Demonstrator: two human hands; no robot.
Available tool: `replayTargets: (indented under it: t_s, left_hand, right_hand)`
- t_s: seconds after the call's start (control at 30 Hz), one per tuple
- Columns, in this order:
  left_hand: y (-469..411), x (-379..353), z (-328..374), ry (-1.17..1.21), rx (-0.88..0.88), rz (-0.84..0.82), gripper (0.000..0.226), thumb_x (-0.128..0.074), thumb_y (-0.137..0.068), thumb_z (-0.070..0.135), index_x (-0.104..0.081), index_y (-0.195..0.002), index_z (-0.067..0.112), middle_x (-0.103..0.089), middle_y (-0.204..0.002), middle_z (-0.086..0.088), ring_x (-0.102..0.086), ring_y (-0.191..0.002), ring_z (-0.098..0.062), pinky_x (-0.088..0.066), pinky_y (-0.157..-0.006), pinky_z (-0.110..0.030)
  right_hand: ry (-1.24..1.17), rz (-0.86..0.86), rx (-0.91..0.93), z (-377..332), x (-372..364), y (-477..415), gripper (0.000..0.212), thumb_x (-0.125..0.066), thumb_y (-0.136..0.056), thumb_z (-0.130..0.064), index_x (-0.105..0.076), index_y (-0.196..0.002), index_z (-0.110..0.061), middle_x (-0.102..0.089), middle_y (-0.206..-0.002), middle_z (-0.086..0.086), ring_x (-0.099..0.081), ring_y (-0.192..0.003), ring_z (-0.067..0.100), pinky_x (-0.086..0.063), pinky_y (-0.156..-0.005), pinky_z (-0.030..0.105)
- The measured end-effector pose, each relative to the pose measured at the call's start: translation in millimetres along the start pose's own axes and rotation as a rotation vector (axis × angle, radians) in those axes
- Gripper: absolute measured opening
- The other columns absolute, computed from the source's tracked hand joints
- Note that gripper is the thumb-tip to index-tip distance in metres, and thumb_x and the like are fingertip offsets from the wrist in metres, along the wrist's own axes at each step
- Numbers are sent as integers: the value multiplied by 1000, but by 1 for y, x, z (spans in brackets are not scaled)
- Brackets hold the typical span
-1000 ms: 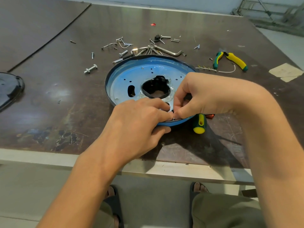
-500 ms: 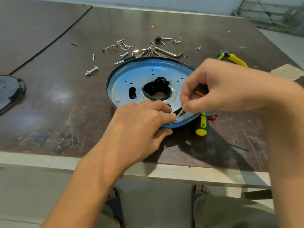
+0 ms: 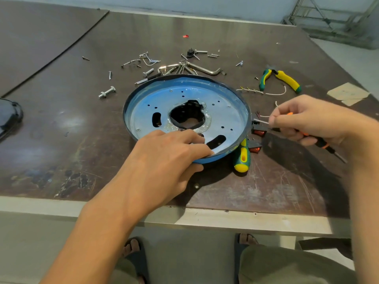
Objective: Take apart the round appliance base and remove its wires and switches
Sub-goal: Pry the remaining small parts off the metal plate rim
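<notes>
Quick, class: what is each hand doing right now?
Left hand: gripping the base rim.
Right hand: pinching a wire, also holding a small screwdriver.

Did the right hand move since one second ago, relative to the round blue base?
Yes. The right hand moved rightward, from above the near rim of the round blue metal base to beside its right edge, pinching a thin white wire.

My left hand (image 3: 164,156) hides the near rim of the round base (image 3: 225,119) it clasps, the base covers the green-and-yellow screwdriver (image 3: 243,156)'s shaft and part of the red switches (image 3: 259,132) to its right, my right hand (image 3: 307,119) buries the pinched white wire (image 3: 264,116)'s end, and a black cover (image 3: 10,117) is cut by the left edge.
</notes>
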State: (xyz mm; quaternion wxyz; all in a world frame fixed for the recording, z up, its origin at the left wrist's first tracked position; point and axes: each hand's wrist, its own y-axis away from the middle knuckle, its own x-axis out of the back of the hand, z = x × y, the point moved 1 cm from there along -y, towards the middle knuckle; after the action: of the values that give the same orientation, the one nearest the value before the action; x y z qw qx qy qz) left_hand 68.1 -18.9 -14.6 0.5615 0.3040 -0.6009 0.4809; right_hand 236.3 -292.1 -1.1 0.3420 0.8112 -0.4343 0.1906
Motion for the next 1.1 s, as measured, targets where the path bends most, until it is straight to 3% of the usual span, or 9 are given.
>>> replayTargets:
  t_s: [0.2, 0.43, 0.57, 0.67, 0.73, 0.83, 0.97, 1.03, 1.1]
  left_hand:
    - [0, 3, 0, 21, 17, -19, 32, -66, -87, 28, -70, -118, 31, -65, -127, 11, -67, -100, -17, -56, -76, -42]
    - [5, 9, -14, 107, 69, -68, 30, -70, -85, 21, -72, -113, 33, -60, -133, 19, -65, -109, -17, -51, -87, -35]
    - [10, 14, -20, 174, 93, -99, 33, -72, -84, 16, -72, -110, 35, -57, -134, 22, -59, -119, -12, -49, -92, -31]
    - [14, 19, -28, 222, 109, -154, 36, -72, -84, 15, -71, -110, 40, -54, -136, 28, -56, -123, -8, -52, -98, -35]
    - [18, 24, -36, 253, 129, -182, 36, -73, -84, 16, -70, -107, 44, -51, -135, 34, -52, -126, -2, -50, -102, -36]
    - [24, 29, -47, 255, 151, -198, 38, -76, -82, 15, -71, -98, 48, -51, -130, 38, -50, -126, 1, -46, -106, -34]
    - [32, 31, -66, 200, 216, -189, 43, -78, -77, 7, -72, -92, 47, -53, -125, 33, -53, -118, -9, -34, -107, -33]
    - [37, 33, -76, 212, 256, -158, 42, -77, -77, 6, -73, -91, 45, -56, -127, 27, -54, -117, -13, -26, -112, -32]
    - [41, 35, -80, 237, 275, -146, 29, -76, -77, 18, -73, -89, 45, -58, -131, 22, -54, -120, -12, -17, -116, -31]
  right_hand:
    - [224, 25, -229, 20, 3, -8, 14, -61, -99, -21, -66, -91, -11, -51, -51, 0, -42, -42, 12, -33, -36, 20]
    - [340, 95, -258, 16, 5, -6, 17, -73, -93, -29, -73, -88, -13, -59, -56, 2, -51, -49, 16, -40, -39, 21]
    - [356, 167, -114, -1, 1, -3, 16, -73, -92, -30, -73, -87, -15, -61, -60, 5, -53, -52, 19, -43, -43, 25]
    - [324, 286, 118, -21, -9, 0, 13, -69, -94, -34, -71, -87, -23, -63, -60, -1, -52, -42, 8, -43, -42, 23]
    - [207, 358, 302, -37, -23, 2, 6, -67, -95, -33, -70, -93, -28, -60, -57, 0, -50, -39, 11, -42, -38, 22]
    - [74, 252, 447, -56, -45, 4, 11, -64, -98, -30, -72, -105, -34, -63, -60, 3, -50, -43, 9, -44, -41, 19]
    - [252, 153, 444, -65, -64, 0, 15, -63, -99, -34, -77, -99, -29, -69, -72, -16, -63, -58, 0, -43, -47, 10]
    - [250, 124, 440, -67, -67, 2, 17, -62, -99, -36, -77, -98, -28, -72, -74, -11, -62, -57, 4, -46, -48, 12]
    - [252, 62, 445, -69, -68, 5, 17, -64, -97, -39, -77, -99, -29, -73, -72, -5, -62, -55, 5, -49, -49, 15]
